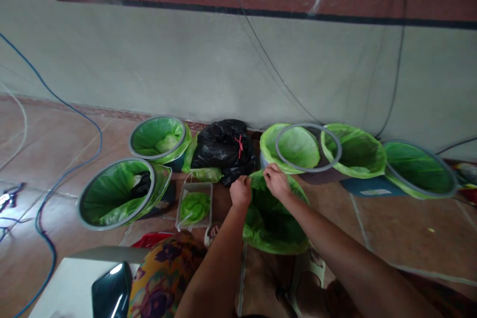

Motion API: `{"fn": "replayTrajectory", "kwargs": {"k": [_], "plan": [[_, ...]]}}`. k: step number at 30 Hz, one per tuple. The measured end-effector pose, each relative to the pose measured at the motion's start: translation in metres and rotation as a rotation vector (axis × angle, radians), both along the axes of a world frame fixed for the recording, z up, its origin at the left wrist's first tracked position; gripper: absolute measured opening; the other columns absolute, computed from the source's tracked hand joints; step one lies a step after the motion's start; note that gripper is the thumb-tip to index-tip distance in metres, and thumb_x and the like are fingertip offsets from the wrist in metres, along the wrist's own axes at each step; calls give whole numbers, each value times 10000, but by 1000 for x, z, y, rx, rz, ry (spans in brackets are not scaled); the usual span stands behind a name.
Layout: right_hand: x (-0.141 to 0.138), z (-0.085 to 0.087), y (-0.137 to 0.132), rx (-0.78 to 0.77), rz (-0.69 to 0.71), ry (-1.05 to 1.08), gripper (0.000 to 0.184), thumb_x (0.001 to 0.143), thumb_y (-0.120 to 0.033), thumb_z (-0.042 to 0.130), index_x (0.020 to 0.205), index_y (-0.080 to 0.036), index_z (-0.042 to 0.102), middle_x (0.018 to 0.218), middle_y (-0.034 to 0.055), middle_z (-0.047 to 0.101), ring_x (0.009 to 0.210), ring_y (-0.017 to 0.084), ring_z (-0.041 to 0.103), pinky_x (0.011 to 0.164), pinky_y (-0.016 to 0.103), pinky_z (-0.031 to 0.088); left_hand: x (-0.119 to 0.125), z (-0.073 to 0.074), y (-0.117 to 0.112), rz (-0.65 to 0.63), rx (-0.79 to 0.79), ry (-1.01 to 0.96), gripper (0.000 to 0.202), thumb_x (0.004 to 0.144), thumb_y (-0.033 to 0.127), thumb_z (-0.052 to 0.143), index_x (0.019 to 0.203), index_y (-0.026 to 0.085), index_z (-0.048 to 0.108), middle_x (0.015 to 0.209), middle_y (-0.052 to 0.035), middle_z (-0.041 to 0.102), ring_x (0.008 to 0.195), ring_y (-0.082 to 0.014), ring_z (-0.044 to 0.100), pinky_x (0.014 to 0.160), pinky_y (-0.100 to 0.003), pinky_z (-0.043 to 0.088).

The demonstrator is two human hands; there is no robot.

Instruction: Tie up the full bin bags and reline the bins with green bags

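Between my feet stands a bin lined with a green plastic bag; the bag is folded over the rim and hides most of the bin. My left hand is closed at the bag's far left edge, fingers pinched on the plastic. At the far edge, my right hand also pinches the liner, a short gap from the left. Just behind it, a loose grey ring lies across the tops of two green-lined bins. The inside of the bag in front of me is dark.
Lined bins with grey rims stand left, others right. A tied black bag leans at the wall. A clear tub holds green bags. A phone lies on a white surface; a blue cable crosses the floor.
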State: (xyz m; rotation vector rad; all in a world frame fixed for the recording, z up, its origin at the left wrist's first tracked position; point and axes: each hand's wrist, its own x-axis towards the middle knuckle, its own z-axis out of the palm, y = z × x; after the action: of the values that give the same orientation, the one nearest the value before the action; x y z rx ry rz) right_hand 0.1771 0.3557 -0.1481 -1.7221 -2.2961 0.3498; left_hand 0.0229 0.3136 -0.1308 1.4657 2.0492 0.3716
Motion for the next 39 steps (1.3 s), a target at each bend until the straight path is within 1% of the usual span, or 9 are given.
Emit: {"fn": "replayTrajectory", "kwargs": {"k": [6, 11, 14, 17, 20, 23, 28, 35, 39], "plan": [[8, -4, -15, -86, 6, -125, 221, 839, -115, 478, 872, -188, 684, 1382, 68, 516, 804, 150, 628, 746, 271, 462, 3, 1, -7, -59, -62, 148, 256, 914, 182, 442, 1110, 191, 607, 1033, -110, 699, 961, -216, 666, 809, -282, 475], [-1, 33, -2, 57, -49, 11, 223, 840, -140, 493, 930, -191, 690, 1270, 67, 607, 931, 176, 633, 799, 270, 468, 4, 3, -7, -81, -88, 209, 325, 896, 93, 380, 1138, 183, 577, 1063, -116, 677, 940, -212, 672, 798, -290, 484], [-9, 45, 17, 61, 30, 33, 217, 884, -238, 525, 1011, -191, 694, 1092, 76, 691, 990, 204, 622, 888, 303, 452, 5, 8, -8, -82, -68, 209, 376, 866, 153, 488, 1236, 190, 540, 1142, -126, 654, 1036, -240, 644, 863, -323, 475], [-11, 36, 33, -88, 161, 7, 213, 867, -307, 599, 1004, -197, 720, 1014, 76, 727, 984, 221, 639, 936, 338, 438, 5, 14, -1, -7, -29, 142, 587, 803, 365, 634, 1334, 167, 480, 1245, -146, 619, 1153, -278, 584, 933, -353, 451], [-5, 20, 40, -249, 199, 72, 201, 879, -309, 589, 988, -227, 737, 1005, 48, 743, 948, 201, 669, 859, 302, 476, 3, 17, 14, 51, -17, 30, 565, 879, 499, 509, 1322, 148, 510, 1268, -145, 620, 1169, -248, 581, 934, -312, 447], [3, 8, 40, -277, 243, 145, 216, 877, -323, 596, 1018, -239, 737, 1037, 36, 743, 954, 199, 679, 843, 289, 483, 0, 12, 28, -56, -51, 12, 440, 954, 444, 384, 1234, 179, 595, 1204, -114, 667, 1106, -214, 624, 898, -279, 455], [9, 3, 40, -216, 323, 102, 191, 851, -234, 621, 1002, -219, 737, 1018, 51, 745, 941, 196, 679, 838, 267, 465, -2, 2, 29, -331, -72, 209, 354, 952, 432, 401, 1038, 214, 667, 1034, -107, 721, 1004, -237, 665, 851, -308, 473], [9, 1, 34, -234, 231, -114, 219, 791, -91, 583, 946, -178, 709, 901, 86, 738, 840, 207, 676, 757, 263, 466, 0, 1, 19, -349, -158, 343, 254, 907, 284, 498, 1132, 193, 575, 1012, -129, 707, 982, -246, 672, 813, -317, 488], [15, 22, 20, -177, 137, -101, 403, 730, -31, 583, 1104, -162, 656, 1057, 111, 708, 988, 214, 644, 893, 282, 457, 1, 11, 16, -310, -178, 381, 445, 845, 222, 562, 1280, 161, 489, 1140, -164, 658, 1085, -278, 617, 897, -379, 466]]}}
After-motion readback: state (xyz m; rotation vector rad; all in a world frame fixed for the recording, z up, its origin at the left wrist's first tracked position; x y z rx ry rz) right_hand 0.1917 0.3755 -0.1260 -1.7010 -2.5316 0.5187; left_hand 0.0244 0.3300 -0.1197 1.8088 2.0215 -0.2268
